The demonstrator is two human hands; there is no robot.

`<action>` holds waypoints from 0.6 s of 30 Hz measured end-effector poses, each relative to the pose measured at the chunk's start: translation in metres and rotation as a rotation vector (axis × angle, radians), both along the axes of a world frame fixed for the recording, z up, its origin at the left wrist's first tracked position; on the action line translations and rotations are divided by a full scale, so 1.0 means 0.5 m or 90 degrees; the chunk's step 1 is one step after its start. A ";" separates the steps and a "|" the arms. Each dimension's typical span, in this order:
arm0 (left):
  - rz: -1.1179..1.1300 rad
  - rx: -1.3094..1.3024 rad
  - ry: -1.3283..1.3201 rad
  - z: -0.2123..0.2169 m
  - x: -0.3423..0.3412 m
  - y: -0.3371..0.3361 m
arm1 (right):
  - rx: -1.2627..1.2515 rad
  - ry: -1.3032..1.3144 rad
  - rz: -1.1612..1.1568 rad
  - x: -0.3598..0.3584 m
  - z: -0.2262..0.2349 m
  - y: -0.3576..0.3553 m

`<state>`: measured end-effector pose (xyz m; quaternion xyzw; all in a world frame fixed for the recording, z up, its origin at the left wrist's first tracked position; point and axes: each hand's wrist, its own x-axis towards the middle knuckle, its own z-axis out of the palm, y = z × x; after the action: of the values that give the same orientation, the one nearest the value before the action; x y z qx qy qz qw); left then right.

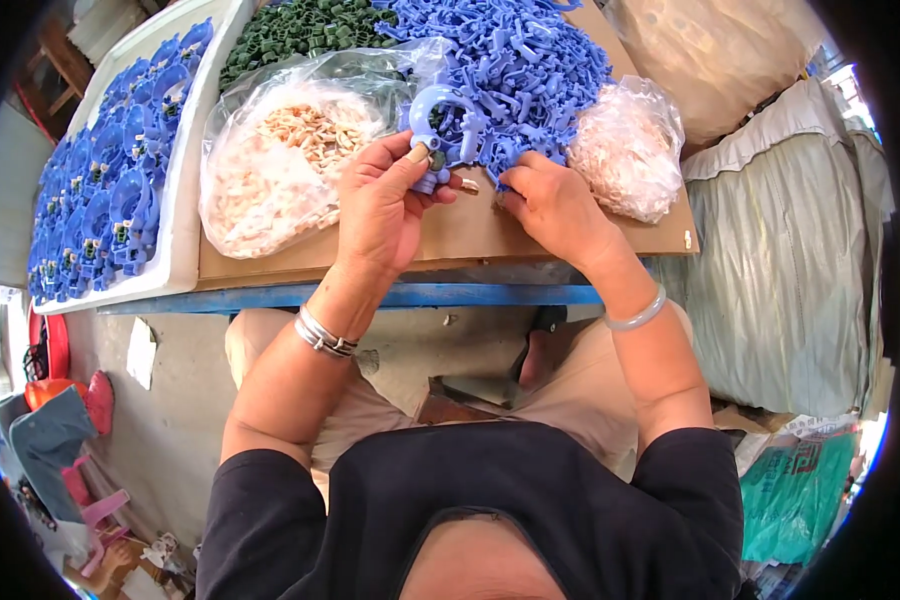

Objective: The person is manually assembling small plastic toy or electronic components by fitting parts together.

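Note:
My left hand pinches a blue plastic toy piece between thumb and fingers. A large ring forms its upper part, and small dark and pale parts show near my thumb. My right hand is closed, its fingertips down at the near edge of a heap of small blue plastic parts. What those fingertips hold, if anything, is hidden. Left of my left hand lies a clear bag of cream-coloured small parts. A smaller bag of pale parts sits to the right of my right hand.
On the left, a white foam tray holds rows of blue toy pieces. Dark green parts are heaped at the back. Cardboard covers the blue-edged table. Large grey-green sacks stand at the right.

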<state>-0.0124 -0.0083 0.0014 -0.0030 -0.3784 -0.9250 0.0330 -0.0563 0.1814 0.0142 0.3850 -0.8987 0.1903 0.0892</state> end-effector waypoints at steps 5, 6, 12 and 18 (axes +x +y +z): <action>0.010 0.021 -0.010 0.004 0.000 0.003 | -0.211 0.064 -0.064 -0.010 0.024 0.010; 0.012 0.009 -0.014 0.004 0.001 0.004 | -0.301 -0.073 -0.070 -0.004 0.041 0.011; -0.013 -0.070 -0.008 0.004 0.009 0.017 | -0.192 0.040 0.157 0.022 0.114 -0.008; -0.025 -0.154 -0.030 -0.001 0.016 0.032 | -0.123 0.079 0.195 0.017 0.112 -0.002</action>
<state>-0.0046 0.0078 0.0008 0.0073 -0.4880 -0.8728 0.0056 -0.0477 0.1804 0.0701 0.5178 -0.8000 0.2626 0.1513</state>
